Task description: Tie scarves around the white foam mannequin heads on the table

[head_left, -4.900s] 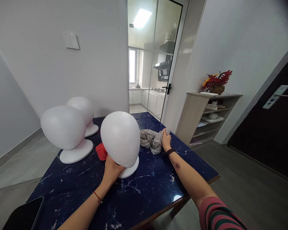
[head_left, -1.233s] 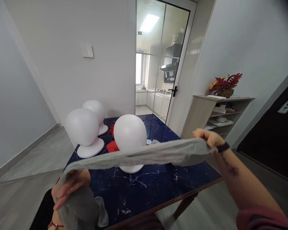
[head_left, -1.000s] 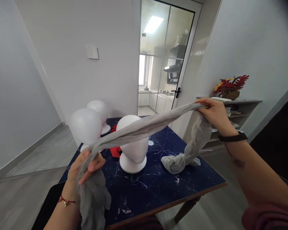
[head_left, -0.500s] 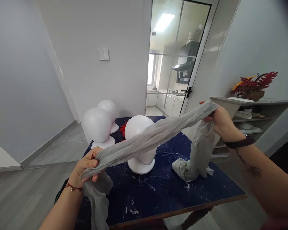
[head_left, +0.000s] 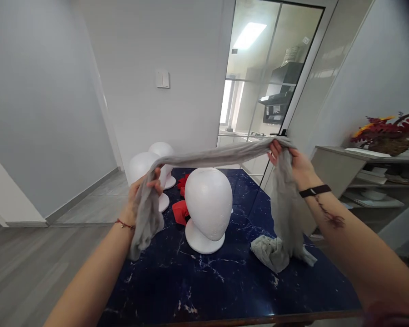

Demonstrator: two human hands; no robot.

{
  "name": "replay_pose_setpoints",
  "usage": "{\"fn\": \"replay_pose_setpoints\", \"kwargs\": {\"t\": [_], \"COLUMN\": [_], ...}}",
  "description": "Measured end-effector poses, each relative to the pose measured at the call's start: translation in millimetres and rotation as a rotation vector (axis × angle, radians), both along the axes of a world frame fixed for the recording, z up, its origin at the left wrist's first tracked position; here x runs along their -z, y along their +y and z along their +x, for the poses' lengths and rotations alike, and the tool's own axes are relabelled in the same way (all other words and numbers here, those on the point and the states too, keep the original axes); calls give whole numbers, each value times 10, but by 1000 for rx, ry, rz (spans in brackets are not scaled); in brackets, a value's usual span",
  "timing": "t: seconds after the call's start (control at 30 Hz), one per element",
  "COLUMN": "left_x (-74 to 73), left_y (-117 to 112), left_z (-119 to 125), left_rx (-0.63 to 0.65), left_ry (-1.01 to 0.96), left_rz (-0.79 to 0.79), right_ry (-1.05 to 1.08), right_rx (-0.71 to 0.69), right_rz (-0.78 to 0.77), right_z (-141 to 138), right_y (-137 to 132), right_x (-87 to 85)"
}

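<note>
A long grey scarf (head_left: 211,159) is stretched in the air between my two hands, above a white foam head (head_left: 208,203) that stands on the dark blue marble table (head_left: 225,281). My left hand (head_left: 141,195) grips one end, and the loose cloth hangs down from it. My right hand (head_left: 293,163) grips the scarf higher up at the right; the rest of the cloth drops from it to a heap on the table (head_left: 276,252). Both hands are closed on the cloth.
Two more white foam heads (head_left: 145,168) stand at the table's far left, with red cloth (head_left: 181,211) beside them. A glass door (head_left: 269,91) lies behind. A wooden shelf (head_left: 364,177) with a red flower basket (head_left: 388,134) stands at the right.
The scarf was picked up off the table and pulled out between my hands. In the last half second my left hand rose, so the stretched cloth now runs level above the nearest foam head.
</note>
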State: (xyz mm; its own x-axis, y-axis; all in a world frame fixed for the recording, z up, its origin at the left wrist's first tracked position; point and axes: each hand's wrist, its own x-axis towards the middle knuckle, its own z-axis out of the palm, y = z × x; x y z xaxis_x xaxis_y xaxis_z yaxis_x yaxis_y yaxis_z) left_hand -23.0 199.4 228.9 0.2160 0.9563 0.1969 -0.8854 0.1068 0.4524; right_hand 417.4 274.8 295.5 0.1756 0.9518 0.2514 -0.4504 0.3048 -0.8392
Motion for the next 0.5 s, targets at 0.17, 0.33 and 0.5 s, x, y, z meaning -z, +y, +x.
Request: {"fn": "replay_pose_setpoints", "kwargs": {"t": [0.17,0.33,0.5], "left_x": [-11,382,715], "left_y": [224,274,27], "left_z": [177,129,223], "left_rx": [160,144,190], "left_ry": [-56,-1,36], "left_rz": [-150,-465,-628], "right_ry": [-131,-75,-80], "right_rx": [-25,-151,-242], "right_rz": [-69,-258,-347], "right_z": [-405,-533,-425], "right_y": [358,88,-388], "right_x": [408,997,1335]}}
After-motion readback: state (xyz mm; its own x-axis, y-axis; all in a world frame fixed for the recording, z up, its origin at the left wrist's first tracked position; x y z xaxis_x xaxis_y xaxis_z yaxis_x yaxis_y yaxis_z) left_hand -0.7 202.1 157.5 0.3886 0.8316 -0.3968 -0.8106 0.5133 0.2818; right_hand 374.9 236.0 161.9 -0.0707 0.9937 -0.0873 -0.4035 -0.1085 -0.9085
